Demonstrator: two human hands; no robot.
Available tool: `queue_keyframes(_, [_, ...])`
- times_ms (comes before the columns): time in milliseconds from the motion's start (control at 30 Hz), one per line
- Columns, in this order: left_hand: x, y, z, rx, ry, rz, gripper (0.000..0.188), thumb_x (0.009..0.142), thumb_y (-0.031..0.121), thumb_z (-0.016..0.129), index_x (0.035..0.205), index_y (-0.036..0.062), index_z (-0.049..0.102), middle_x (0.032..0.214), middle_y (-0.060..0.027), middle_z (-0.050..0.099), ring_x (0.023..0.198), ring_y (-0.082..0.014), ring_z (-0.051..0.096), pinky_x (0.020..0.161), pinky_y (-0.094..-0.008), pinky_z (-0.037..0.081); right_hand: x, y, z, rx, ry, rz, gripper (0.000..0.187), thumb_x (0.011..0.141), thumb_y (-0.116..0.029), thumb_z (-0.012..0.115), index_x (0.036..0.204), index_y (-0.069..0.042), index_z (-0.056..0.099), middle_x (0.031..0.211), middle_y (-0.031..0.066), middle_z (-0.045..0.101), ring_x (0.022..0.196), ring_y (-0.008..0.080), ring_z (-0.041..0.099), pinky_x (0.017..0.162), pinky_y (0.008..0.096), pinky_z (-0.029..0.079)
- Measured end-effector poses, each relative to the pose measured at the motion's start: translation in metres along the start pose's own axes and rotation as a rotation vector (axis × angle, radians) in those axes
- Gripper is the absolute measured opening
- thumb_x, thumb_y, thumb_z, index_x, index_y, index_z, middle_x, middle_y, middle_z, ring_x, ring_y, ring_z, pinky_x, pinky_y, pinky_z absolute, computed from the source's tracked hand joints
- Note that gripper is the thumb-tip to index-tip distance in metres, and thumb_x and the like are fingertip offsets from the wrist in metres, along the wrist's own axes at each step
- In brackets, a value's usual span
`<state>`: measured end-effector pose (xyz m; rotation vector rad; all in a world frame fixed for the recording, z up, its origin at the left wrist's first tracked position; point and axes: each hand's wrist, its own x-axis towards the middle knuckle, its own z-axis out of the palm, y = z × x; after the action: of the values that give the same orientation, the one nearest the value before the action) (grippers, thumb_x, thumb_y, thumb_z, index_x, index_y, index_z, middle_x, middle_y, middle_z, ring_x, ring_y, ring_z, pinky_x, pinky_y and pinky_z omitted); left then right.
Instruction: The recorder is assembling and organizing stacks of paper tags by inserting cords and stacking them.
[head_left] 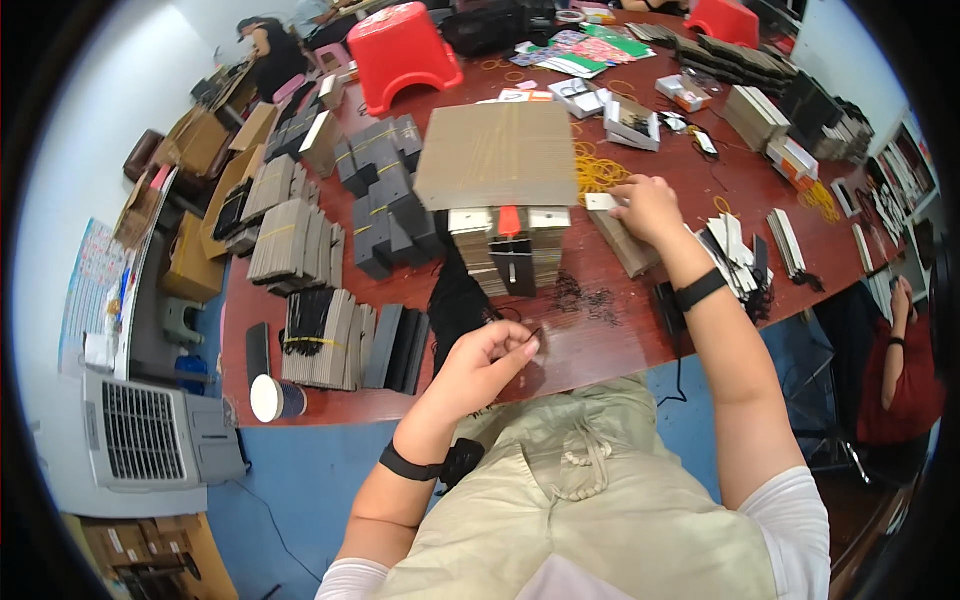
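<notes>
Near the table's front edge, my left hand [486,366] is closed in a pinch. A small dark bit shows at its fingertips, too small to name. Farther right, my right hand [650,208] has its fingers curled on the far end of a stack of narrow cardboard tags [628,246], gripping a white-faced tag [601,202] with a small hole. Between the hands lie thin black string loops [590,300]. Beyond my left hand, an upright block of tags [545,252] stands beneath a flat cardboard sheet [497,155]. Black cords [457,308] lie left of it.
Grey and tan tag bundles [388,205] crowd the left side. A paper cup [277,398] stands at the front left edge. Yellow rubber bands [597,172] lie beyond my right hand. A red stool [403,55] rests at the back. Another person [903,365] sits at right.
</notes>
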<state>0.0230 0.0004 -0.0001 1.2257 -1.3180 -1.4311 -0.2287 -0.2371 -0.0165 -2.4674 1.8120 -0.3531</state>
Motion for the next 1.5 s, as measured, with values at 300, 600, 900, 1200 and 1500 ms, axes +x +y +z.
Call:
queue_keyframes(300, [0.016,0.054,-0.007,0.024,0.071,0.148,0.025,0.096,0.010,0.060,0.119,0.0002,0.062,0.088,-0.0001,0.063,0.078,-0.0053,0.057,0.069,-0.0214,0.047,-0.025,-0.005,-0.022,0.310,0.209,-0.056,0.022,0.072,-0.009,0.078,0.093,-0.009,0.070,0.088,0.0073,0.068,0.087,0.0261,0.063,0.078,0.0344,0.051])
queue_keyframes(600, [0.003,0.040,-0.020,0.092,0.096,0.055,0.017,0.093,0.006,0.063,0.108,-0.0019,0.065,0.095,-0.0026,0.068,0.084,-0.0059,0.062,0.075,-0.0210,0.049,-0.127,-0.115,-0.083,1.361,-0.124,-0.356,0.014,0.081,0.001,0.073,0.092,0.003,0.066,0.089,0.0040,0.067,0.079,0.0080,0.062,0.069,0.0229,0.051])
queue_keyframes(900, [-0.025,0.071,-0.024,-0.097,0.112,0.272,0.022,0.091,-0.006,0.060,0.106,0.0036,0.046,0.093,-0.0060,0.065,0.092,-0.0149,0.067,0.082,-0.0269,0.053,-0.132,-0.132,-0.054,1.417,0.053,-0.267,0.012,0.083,-0.001,0.073,0.092,0.002,0.066,0.087,0.0046,0.066,0.078,0.0079,0.062,0.068,0.0229,0.050])
queue_keyframes(1200, [0.005,0.077,-0.010,-0.174,0.236,0.392,0.017,0.093,0.004,0.063,0.101,0.0023,0.048,0.086,-0.0046,0.067,0.071,-0.0008,0.052,0.060,-0.0165,0.041,-0.123,-0.142,-0.045,1.495,-0.014,-0.163,0.017,0.084,-0.002,0.072,0.097,0.000,0.061,0.085,0.0026,0.064,0.072,0.0064,0.058,0.063,0.0214,0.047])
queue_keyframes(1500, [0.015,0.027,-0.020,-0.174,0.242,0.271,0.024,0.090,-0.001,0.065,0.108,0.0029,0.051,0.093,-0.0014,0.056,0.083,-0.0071,0.055,0.075,-0.0205,0.046,-0.106,-0.160,-0.043,0.795,0.578,-0.284,0.029,0.067,-0.010,0.081,0.089,-0.001,0.063,0.083,0.0109,0.060,0.070,0.0262,0.062,0.060,0.0346,0.051])
